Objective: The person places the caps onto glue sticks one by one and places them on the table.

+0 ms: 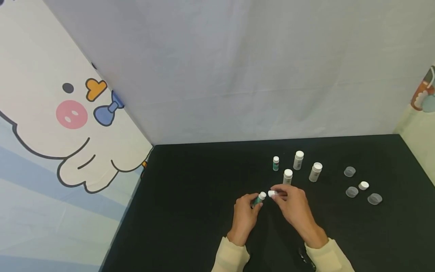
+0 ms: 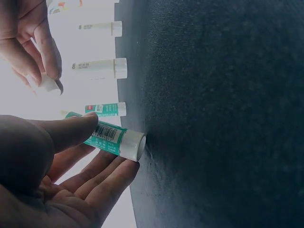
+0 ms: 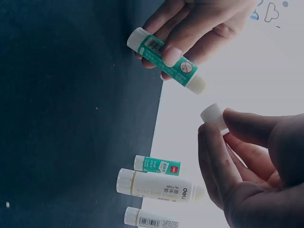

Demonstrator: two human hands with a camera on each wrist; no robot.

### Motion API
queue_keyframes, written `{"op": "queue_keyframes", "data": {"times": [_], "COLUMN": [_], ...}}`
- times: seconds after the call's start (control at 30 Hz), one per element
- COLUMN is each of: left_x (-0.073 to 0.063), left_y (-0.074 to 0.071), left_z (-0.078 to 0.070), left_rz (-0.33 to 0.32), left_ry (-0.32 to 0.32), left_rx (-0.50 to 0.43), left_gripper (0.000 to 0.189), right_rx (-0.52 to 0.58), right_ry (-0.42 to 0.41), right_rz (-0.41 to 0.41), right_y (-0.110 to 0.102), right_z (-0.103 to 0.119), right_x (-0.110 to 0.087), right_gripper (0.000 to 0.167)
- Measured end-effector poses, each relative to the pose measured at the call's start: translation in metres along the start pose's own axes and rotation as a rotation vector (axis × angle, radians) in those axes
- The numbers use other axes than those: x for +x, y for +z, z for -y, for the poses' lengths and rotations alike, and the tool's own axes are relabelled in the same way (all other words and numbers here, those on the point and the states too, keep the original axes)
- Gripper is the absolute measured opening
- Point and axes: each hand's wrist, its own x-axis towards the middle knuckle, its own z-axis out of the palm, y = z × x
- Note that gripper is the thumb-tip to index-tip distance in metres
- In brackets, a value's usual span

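My left hand (image 1: 244,214) holds a small glue stick (image 2: 108,137) with a green label and white base. Its pale glue end shows uncovered in the right wrist view. A white cap (image 3: 214,118) is pinched between the thumb and fingers of my right hand (image 1: 295,207), apart from the glue stick and just right of it. Beyond the hands stand a second green glue stick (image 1: 276,164) and several larger white glue sticks (image 1: 315,173). The nearest white glue stick (image 1: 287,175) is partly hidden behind my right hand.
Clear plastic cups (image 1: 375,199) sit on the right of the black table (image 1: 190,211), with another white cap (image 1: 363,185) among them. A pale curtain (image 1: 238,75) hangs along the back edge, and a cartoon-printed panel (image 1: 37,124) stands on the left.
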Motion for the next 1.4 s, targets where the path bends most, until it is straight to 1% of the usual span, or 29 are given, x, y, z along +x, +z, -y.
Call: {"op": "queue_keyframes", "data": {"times": [0.1, 0.2, 0.37, 0.67, 0.97, 1.23, 1.4], "left_x": [-0.0009, -0.0018, -0.002, -0.0015, -0.0038, -0.0042, -0.0051], "left_y": [0.0, 0.0003, 0.0009, 0.0001, -0.003, -0.0074, -0.0087], "left_z": [0.0, 0.0007, 0.001, -0.0008, -0.0013, -0.0024, -0.0018], "left_rz": [0.007, 0.012, 0.02, 0.03, 0.026, 0.025, 0.026], "left_ry": [-0.014, -0.009, 0.0, 0.015, 0.048, 0.073, 0.074], "left_rx": [-0.001, -0.001, -0.001, 0.009, 0.059, 0.102, 0.114], "left_gripper": [0.024, 0.023, 0.023, 0.023, 0.022, 0.02, 0.019], "right_rx": [0.006, 0.021, 0.035, 0.054, 0.046, 0.051, 0.046], "right_ry": [0.03, 0.042, 0.023, 0.03, 0.011, 0.004, -0.005], "right_rz": [0.03, 0.048, 0.055, 0.076, 0.077, 0.108, 0.138], "right_y": [0.002, 0.004, 0.0063, 0.0084, 0.0087, 0.008, 0.0075], "right_z": [-0.0006, -0.0013, -0.002, -0.0025, -0.0048, -0.0051, -0.0066], "right_x": [0.0012, 0.0015, 0.0012, 0.0022, 0.004, 0.0057, 0.0071], "right_gripper": [0.019, 0.019, 0.019, 0.02, 0.021, 0.019, 0.019]}}
